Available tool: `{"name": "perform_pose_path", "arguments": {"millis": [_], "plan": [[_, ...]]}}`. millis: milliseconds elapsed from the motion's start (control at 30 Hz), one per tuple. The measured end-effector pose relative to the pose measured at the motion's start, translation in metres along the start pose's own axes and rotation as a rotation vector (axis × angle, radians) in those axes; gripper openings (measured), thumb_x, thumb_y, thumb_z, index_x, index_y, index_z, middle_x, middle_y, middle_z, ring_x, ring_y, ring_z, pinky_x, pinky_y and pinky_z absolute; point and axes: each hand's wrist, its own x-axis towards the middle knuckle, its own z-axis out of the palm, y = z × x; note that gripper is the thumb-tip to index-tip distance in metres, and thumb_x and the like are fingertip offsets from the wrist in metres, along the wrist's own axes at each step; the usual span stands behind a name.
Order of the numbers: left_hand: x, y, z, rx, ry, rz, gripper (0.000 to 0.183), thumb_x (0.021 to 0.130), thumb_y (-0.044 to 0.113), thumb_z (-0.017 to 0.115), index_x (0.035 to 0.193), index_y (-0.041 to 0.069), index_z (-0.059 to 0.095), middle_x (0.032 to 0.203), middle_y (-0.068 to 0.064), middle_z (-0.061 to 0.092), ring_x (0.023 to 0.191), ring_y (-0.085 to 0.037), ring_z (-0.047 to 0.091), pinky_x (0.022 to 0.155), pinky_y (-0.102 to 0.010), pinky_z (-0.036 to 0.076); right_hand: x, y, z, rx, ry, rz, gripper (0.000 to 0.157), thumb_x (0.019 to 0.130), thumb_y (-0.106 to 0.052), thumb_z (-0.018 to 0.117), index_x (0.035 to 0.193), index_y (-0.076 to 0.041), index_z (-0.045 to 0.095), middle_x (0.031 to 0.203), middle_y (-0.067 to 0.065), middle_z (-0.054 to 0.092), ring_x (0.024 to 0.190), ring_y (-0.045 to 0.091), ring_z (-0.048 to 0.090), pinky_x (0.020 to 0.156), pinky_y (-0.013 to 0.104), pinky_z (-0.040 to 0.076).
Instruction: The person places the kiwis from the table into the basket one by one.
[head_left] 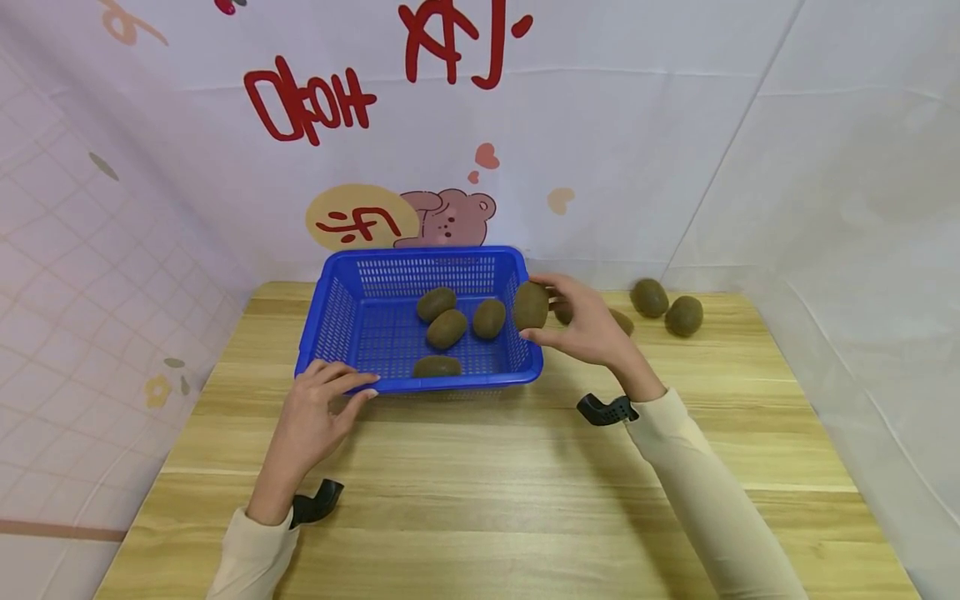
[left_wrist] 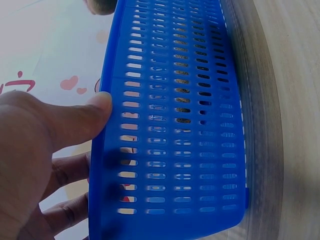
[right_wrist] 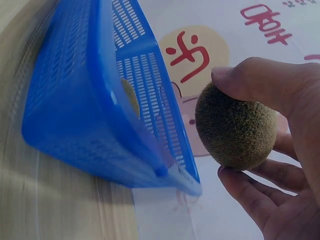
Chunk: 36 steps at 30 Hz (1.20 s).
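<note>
A blue plastic basket with slotted walls stands on the table, holding several brown kiwifruit. At its near left corner my left hand pinches the rim, the thumb outside and the fingers over the inner side. My right hand holds a kiwifruit between thumb and fingers at the basket's right rim. In the right wrist view this kiwifruit is raised above the rim level, apart from the basket.
To the right on the wooden table lie two kiwifruit side by side. More kiwifruit are partly hidden behind my right hand. A white printed cloth hangs behind the table and along its sides.
</note>
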Motion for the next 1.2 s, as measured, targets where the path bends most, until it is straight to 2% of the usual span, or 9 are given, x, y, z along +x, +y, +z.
{"name": "perform_pose_path", "arguments": {"millis": [133,367,700,933,1067,1200], "plan": [[-0.001,0.0,0.0,-0.004,0.0,0.001,0.021,0.079,0.009,0.088,0.099,0.013,0.083,0.087,-0.005,0.074,0.081,-0.021,0.057,0.07,-0.036,0.044,0.006,-0.006,0.006,0.008,-0.011,-0.029,0.078,0.08,-0.026,0.09,0.148,-0.013,0.052,0.142,0.006,0.06,0.118,0.024,0.061,0.102,0.044,0.054],[-0.001,-0.001,0.0,-0.004,-0.003,-0.003,0.021,0.079,0.009,0.088,0.099,0.013,0.083,0.087,-0.005,0.074,0.081,-0.021,0.057,0.07,-0.036,0.045,0.011,-0.016,0.013,-0.002,-0.044,-0.061,0.076,0.082,-0.027,0.089,0.147,-0.01,0.052,0.142,0.006,0.06,0.121,0.025,0.06,0.105,0.044,0.054],[-0.001,-0.001,0.0,0.001,0.004,0.0,0.021,0.079,0.009,0.088,0.099,0.013,0.083,0.087,-0.004,0.074,0.082,-0.022,0.058,0.071,-0.037,0.046,0.012,-0.023,0.02,-0.023,-0.106,-0.033,0.077,0.082,-0.031,0.088,0.147,-0.013,0.052,0.147,0.004,0.058,0.124,0.024,0.061,0.105,0.04,0.054],[-0.001,-0.001,0.002,0.0,0.004,-0.005,0.021,0.079,0.009,0.088,0.099,0.014,0.083,0.088,-0.004,0.074,0.082,-0.021,0.058,0.07,-0.037,0.047,0.009,-0.018,0.019,-0.12,-0.171,0.052,0.082,0.086,-0.048,0.081,0.154,-0.018,0.046,0.158,0.006,0.048,0.138,0.036,0.054,0.114,0.05,0.044],[-0.001,-0.002,0.003,0.003,0.006,-0.005,0.021,0.079,0.01,0.088,0.099,0.014,0.083,0.088,-0.004,0.074,0.082,-0.021,0.058,0.071,-0.037,0.046,0.007,-0.012,0.016,-0.149,-0.158,0.04,0.082,0.087,-0.049,0.08,0.154,-0.02,0.044,0.161,0.006,0.044,0.145,0.034,0.046,0.117,0.051,0.041],[-0.002,-0.002,0.003,-0.004,0.002,-0.008,0.02,0.08,0.011,0.088,0.099,0.014,0.083,0.088,-0.003,0.074,0.083,-0.021,0.058,0.072,-0.036,0.045,0.005,-0.007,0.012,-0.169,-0.131,0.025,0.086,0.086,-0.052,0.08,0.156,-0.021,0.042,0.165,0.007,0.037,0.153,0.033,0.034,0.12,0.059,0.033]]}}
